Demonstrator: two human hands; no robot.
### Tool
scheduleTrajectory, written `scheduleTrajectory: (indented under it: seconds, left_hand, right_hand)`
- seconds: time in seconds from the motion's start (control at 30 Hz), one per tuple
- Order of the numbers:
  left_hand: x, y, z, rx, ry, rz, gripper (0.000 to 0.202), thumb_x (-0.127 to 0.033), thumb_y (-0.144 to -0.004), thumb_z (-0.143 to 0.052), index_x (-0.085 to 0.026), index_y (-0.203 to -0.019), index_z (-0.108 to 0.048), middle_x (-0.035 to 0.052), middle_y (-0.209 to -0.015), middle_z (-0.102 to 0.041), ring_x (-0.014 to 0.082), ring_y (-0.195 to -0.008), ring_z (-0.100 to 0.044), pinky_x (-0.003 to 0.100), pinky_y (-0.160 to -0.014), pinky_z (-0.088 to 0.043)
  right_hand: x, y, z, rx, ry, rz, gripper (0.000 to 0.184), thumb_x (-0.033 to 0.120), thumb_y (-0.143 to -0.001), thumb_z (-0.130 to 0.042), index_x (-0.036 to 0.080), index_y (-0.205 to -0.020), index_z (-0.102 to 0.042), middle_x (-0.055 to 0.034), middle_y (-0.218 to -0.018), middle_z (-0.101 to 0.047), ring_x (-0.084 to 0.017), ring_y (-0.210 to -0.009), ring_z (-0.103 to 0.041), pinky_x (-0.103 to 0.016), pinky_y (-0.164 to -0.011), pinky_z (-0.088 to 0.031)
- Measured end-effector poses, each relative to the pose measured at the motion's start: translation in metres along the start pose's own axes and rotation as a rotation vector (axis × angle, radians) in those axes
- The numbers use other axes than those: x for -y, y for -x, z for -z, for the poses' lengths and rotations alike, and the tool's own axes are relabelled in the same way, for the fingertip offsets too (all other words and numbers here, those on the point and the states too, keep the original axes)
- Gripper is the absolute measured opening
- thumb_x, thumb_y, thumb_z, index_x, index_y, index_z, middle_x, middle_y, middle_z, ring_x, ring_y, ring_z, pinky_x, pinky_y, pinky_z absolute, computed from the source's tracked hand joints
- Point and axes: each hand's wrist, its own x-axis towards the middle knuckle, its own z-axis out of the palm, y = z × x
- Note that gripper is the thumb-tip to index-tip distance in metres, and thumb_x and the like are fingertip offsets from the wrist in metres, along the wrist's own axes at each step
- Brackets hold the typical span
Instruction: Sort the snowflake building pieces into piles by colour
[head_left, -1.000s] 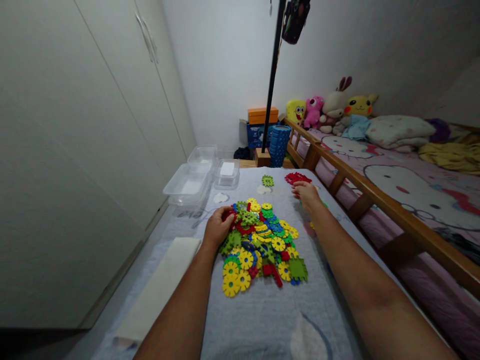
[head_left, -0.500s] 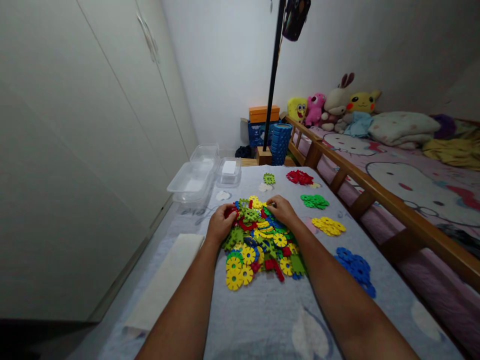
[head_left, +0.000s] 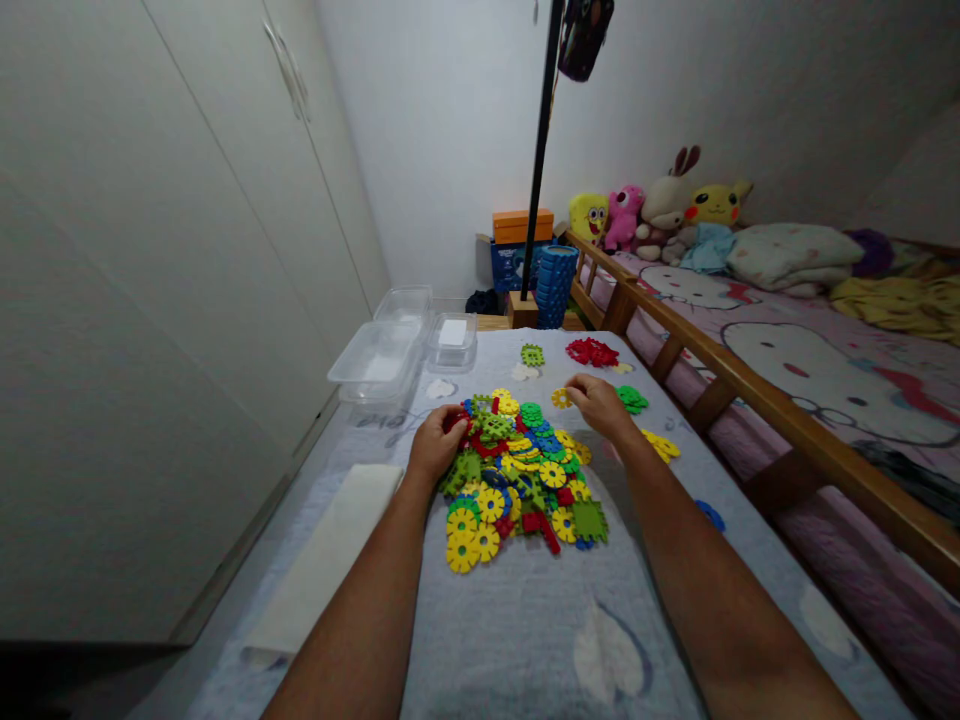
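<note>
A mixed pile of plastic building pieces [head_left: 525,467], with notched yellow discs and red, blue and green shapes, lies mid-table. My right hand [head_left: 600,402], beyond the pile's right side, pinches a yellow notched disc [head_left: 562,398] by its edge, just off the pile. Against the pile's far left edge, my left hand [head_left: 437,443] has its fingers curled, with red plastic [head_left: 462,422] between thumb and fingers. Past my right hand are sorted groups of red pieces [head_left: 592,352], green discs [head_left: 631,400], yellow discs [head_left: 663,445] and blue discs [head_left: 709,515], the last three partly hidden by my right arm.
Clear plastic boxes [head_left: 375,355] stand at the far left of the cloth-covered table [head_left: 517,640]. A folded white cloth [head_left: 330,560] lies left of my left arm. One light-green square piece [head_left: 532,355] sits at the back. A wooden bed rail [head_left: 720,390] runs along the right.
My right hand has come away from the pile toward the right, carrying a yellow disc. My left hand stays at the pile's left edge. The view has shifted slightly.
</note>
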Motion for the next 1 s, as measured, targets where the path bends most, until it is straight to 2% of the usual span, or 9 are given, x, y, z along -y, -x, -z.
scheduleTrajectory:
  seconds: [0.2, 0.27, 0.37, 0.53, 0.67, 0.77, 0.87, 1.0]
  left_hand:
    - [0.002, -0.001, -0.001, -0.01, 0.037, 0.005, 0.025, -0.035, -0.077, -0.066, -0.021, -0.097, -0.071, 0.0043, -0.092, -0.074, 0.0221, -0.089, -0.068, 0.037, -0.086, -0.056]
    - [0.002, -0.001, -0.001, -0.006, 0.038, 0.01, 0.026, -0.036, -0.076, -0.066, -0.021, -0.096, -0.071, 0.0045, -0.092, -0.074, 0.0222, -0.088, -0.068, 0.037, -0.085, -0.056]
    - [0.002, -0.002, -0.001, 0.016, 0.025, 0.016, 0.028, -0.039, -0.076, -0.064, -0.02, -0.097, -0.07, 0.0052, -0.092, -0.074, 0.0229, -0.088, -0.068, 0.038, -0.085, -0.055]
    - [0.002, -0.002, -0.001, 0.034, 0.005, 0.028, 0.031, -0.042, -0.077, -0.062, -0.02, -0.099, -0.069, 0.0057, -0.094, -0.074, 0.0237, -0.09, -0.068, 0.039, -0.087, -0.055]
    - [0.001, -0.001, 0.0, 0.029, 0.003, 0.032, 0.032, -0.042, -0.077, -0.063, -0.02, -0.099, -0.069, 0.0052, -0.094, -0.074, 0.0231, -0.09, -0.068, 0.038, -0.086, -0.055]
    - [0.0, -0.001, 0.0, 0.029, -0.005, 0.029, 0.03, -0.041, -0.077, -0.063, -0.021, -0.099, -0.069, 0.0048, -0.093, -0.074, 0.0224, -0.089, -0.068, 0.037, -0.085, -0.055]
    - [-0.001, -0.001, 0.001, 0.03, -0.017, 0.028, 0.03, -0.04, -0.078, -0.062, -0.02, -0.1, -0.069, 0.0054, -0.094, -0.074, 0.0224, -0.089, -0.068, 0.037, -0.085, -0.054]
    - [-0.001, 0.0, 0.0, 0.03, -0.016, 0.027, 0.029, -0.039, -0.079, -0.062, -0.02, -0.1, -0.069, 0.0049, -0.094, -0.074, 0.0216, -0.087, -0.069, 0.037, -0.085, -0.054]
  right_hand:
    - [-0.047, 0.026, 0.064, 0.031, 0.013, -0.181, 0.014, 0.023, -0.076, -0.056, 0.017, -0.08, -0.068, -0.0018, -0.071, -0.066, -0.015, -0.065, -0.058, -0.025, -0.061, -0.04]
    - [-0.059, 0.039, 0.077, 0.065, 0.015, -0.24, 0.012, 0.023, -0.075, -0.058, 0.017, -0.077, -0.068, -0.0013, -0.068, -0.066, -0.015, -0.063, -0.057, -0.025, -0.059, -0.04]
    - [-0.069, 0.054, 0.085, 0.103, 0.02, -0.288, 0.013, 0.022, -0.075, -0.058, 0.017, -0.075, -0.07, -0.0021, -0.069, -0.067, -0.015, -0.063, -0.058, -0.025, -0.059, -0.04]
    - [-0.077, 0.066, 0.076, 0.089, 0.087, -0.274, 0.015, 0.02, -0.077, -0.058, 0.017, -0.08, -0.072, -0.0036, -0.078, -0.072, -0.017, -0.071, -0.063, -0.025, -0.063, -0.042]
    - [-0.083, 0.068, 0.067, 0.059, 0.274, -0.241, 0.017, 0.016, -0.079, -0.056, 0.018, -0.08, -0.073, -0.0049, -0.082, -0.073, -0.018, -0.079, -0.064, -0.026, -0.07, -0.042]
    - [-0.078, 0.064, 0.06, -0.001, 0.413, -0.2, 0.017, 0.013, -0.08, -0.058, 0.017, -0.082, -0.075, -0.0105, -0.091, -0.073, -0.021, -0.089, -0.063, -0.029, -0.082, -0.044]
    - [-0.058, 0.051, 0.043, -0.012, 0.405, -0.102, 0.018, 0.016, -0.083, -0.059, 0.016, -0.089, -0.076, -0.014, -0.099, -0.072, -0.025, -0.098, -0.063, -0.035, -0.091, -0.044]
    - [-0.011, 0.028, -0.001, 0.156, 0.183, 0.099, 0.026, 0.02, -0.091, -0.052, 0.018, -0.103, -0.075, -0.0111, -0.112, -0.073, -0.022, -0.107, -0.064, -0.036, -0.1, -0.045]
